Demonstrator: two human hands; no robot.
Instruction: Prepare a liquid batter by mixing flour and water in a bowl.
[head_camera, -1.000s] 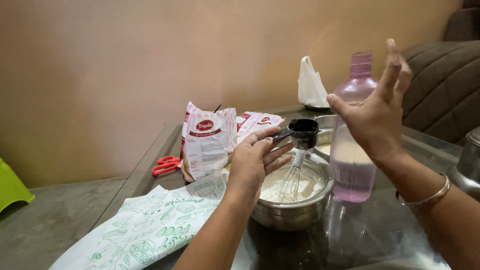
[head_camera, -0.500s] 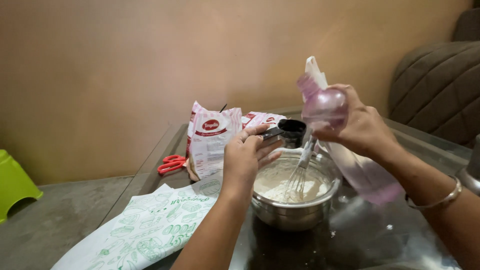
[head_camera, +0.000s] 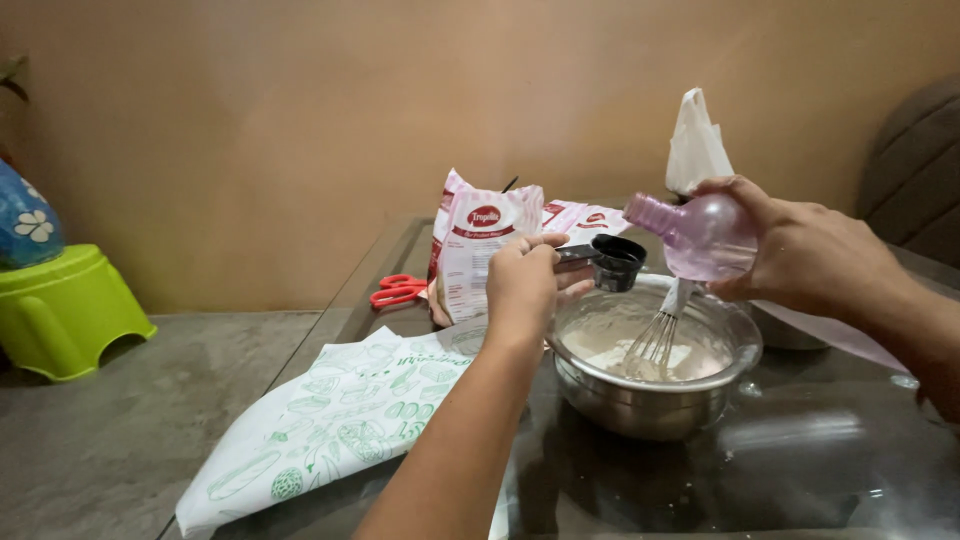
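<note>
Near the surface's (head_camera: 800, 470) front edge lies a green-printed white bag (head_camera: 330, 420). Behind it, a steel bowl (head_camera: 650, 395) holds a whisk (head_camera: 660, 335). Above its rim, the left hand (head_camera: 522, 285) pinches a black measuring cup (head_camera: 615, 262); the right hand (head_camera: 810, 255) grips a tilted pink bottle (head_camera: 700, 235). Red scissors (head_camera: 400, 290) lie at the far left edge.

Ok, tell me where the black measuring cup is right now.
The black measuring cup is held in the left hand above the steel bowl's rear rim, just left of the tilted pink bottle.
</note>
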